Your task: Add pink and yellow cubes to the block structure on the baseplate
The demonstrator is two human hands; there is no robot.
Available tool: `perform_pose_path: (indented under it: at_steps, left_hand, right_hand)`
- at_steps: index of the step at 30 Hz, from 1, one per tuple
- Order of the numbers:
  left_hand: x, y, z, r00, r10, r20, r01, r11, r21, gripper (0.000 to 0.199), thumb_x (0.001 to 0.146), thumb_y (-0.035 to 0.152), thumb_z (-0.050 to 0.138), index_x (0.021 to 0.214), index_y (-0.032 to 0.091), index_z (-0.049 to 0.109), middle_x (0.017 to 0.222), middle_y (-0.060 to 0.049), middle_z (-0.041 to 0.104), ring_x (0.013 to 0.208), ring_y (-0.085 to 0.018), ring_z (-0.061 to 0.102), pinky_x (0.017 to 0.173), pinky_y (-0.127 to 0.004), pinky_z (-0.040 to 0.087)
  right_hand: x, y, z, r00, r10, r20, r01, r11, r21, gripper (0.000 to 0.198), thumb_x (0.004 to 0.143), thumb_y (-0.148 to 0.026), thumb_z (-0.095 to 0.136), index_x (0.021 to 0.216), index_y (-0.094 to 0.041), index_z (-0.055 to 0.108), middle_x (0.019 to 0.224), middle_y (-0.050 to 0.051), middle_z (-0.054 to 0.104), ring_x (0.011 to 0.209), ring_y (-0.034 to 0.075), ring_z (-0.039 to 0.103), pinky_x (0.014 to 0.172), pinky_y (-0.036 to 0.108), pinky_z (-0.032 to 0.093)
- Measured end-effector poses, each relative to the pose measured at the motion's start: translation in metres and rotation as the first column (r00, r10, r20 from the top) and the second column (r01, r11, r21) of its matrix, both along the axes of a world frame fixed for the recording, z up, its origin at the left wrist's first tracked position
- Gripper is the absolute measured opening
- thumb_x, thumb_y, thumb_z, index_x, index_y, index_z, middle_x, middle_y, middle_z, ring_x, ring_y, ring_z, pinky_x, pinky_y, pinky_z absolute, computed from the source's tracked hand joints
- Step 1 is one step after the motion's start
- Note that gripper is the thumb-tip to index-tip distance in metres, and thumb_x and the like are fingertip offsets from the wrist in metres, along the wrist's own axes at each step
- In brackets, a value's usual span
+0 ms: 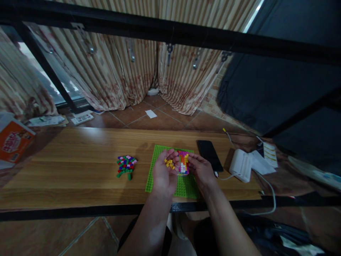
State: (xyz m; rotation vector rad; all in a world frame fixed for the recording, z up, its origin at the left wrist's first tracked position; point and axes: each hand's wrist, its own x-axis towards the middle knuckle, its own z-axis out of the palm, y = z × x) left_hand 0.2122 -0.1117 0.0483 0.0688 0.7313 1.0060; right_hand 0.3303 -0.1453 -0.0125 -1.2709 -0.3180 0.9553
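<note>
My left hand (164, 177) is cupped palm up over a green baseplate (185, 190), with several small yellow toy bricks (169, 163) lying in it. Just right of its fingers stands a block build (182, 163) of pink, orange, white and purple bricks on the baseplate. My right hand (201, 170) reaches in from the right, thumb and fingertips pinched on a yellow brick (187, 156) at the build's upper right edge. Whether that brick touches the build I cannot tell. The left fingers hide part of the build.
Left of the baseplate lies a pile of loose bricks (126, 165) in green, red, purple and pink. A black phone (209, 155) and a white power strip (241, 165) with cables are on the right of the wooden table (80, 167). A dark metal bar (170, 28) crosses above.
</note>
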Motion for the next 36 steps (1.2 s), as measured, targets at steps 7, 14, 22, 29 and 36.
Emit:
perform_pose_path:
  at_steps: [7, 14, 22, 29, 36]
  left_hand:
    - [-0.005, -0.001, 0.004, 0.998, -0.02, 0.057, 0.018, 0.999, 0.035, 0.027, 0.087, 0.031, 0.052, 0.08, 0.009, 0.065, 0.079, -0.01, 0.064, 0.073, -0.014, 0.063, 0.071, -0.024, 0.051]
    - [0.0, -0.003, 0.005, 0.99, -0.053, 0.128, 0.04, 0.994, 0.099, 0.035, 0.088, 0.042, 0.05, 0.085, 0.01, 0.065, 0.098, -0.014, 0.066, 0.093, -0.02, 0.065, 0.09, -0.031, 0.049]
    - [0.004, -0.006, 0.002, 0.992, -0.07, 0.11, 0.054, 0.989, 0.138, 0.035, 0.09, 0.041, 0.049, 0.085, 0.01, 0.065, 0.094, -0.012, 0.066, 0.089, -0.018, 0.064, 0.089, -0.029, 0.049]
    - [0.002, -0.005, 0.004, 0.992, -0.001, 0.123, -0.005, 0.999, 0.049, 0.032, 0.089, 0.037, 0.049, 0.082, 0.01, 0.066, 0.087, -0.011, 0.066, 0.084, -0.016, 0.064, 0.089, -0.029, 0.049]
    - [-0.006, 0.002, 0.003, 0.989, 0.067, 0.129, -0.073, 0.996, 0.043, 0.026, 0.085, 0.033, 0.055, 0.079, 0.01, 0.066, 0.078, -0.007, 0.065, 0.074, -0.013, 0.062, 0.08, -0.027, 0.05]
  right_hand:
    - [-0.004, -0.008, 0.012, 0.942, -0.135, 0.307, 0.127, 0.991, 0.047, 0.03, 0.061, -0.04, 0.079, 0.078, -0.017, 0.071, 0.063, -0.002, 0.063, 0.053, 0.01, 0.051, 0.053, 0.024, 0.041]
    - [-0.023, -0.03, 0.031, 0.696, 0.133, 0.705, -0.278, 0.956, 0.095, 0.013, 0.079, -0.03, 0.069, 0.088, -0.023, 0.074, 0.082, 0.001, 0.069, 0.075, 0.015, 0.06, 0.069, 0.028, 0.046]
    - [-0.028, -0.028, 0.03, 0.615, 0.222, 0.756, -0.322, 0.947, -0.015, 0.011, 0.08, -0.03, 0.068, 0.086, -0.021, 0.071, 0.081, 0.001, 0.066, 0.071, 0.014, 0.057, 0.065, 0.026, 0.044]
    - [-0.024, -0.027, 0.031, 0.71, 0.168, 0.684, -0.258, 0.966, 0.029, 0.014, 0.081, -0.033, 0.066, 0.079, -0.019, 0.069, 0.074, 0.0, 0.066, 0.068, 0.014, 0.058, 0.065, 0.026, 0.045]
    - [0.0, -0.023, 0.013, 0.805, 0.036, 0.592, -0.03, 0.999, -0.02, 0.023, 0.072, -0.038, 0.073, 0.079, -0.017, 0.069, 0.069, 0.002, 0.069, 0.06, 0.015, 0.062, 0.058, 0.027, 0.049]
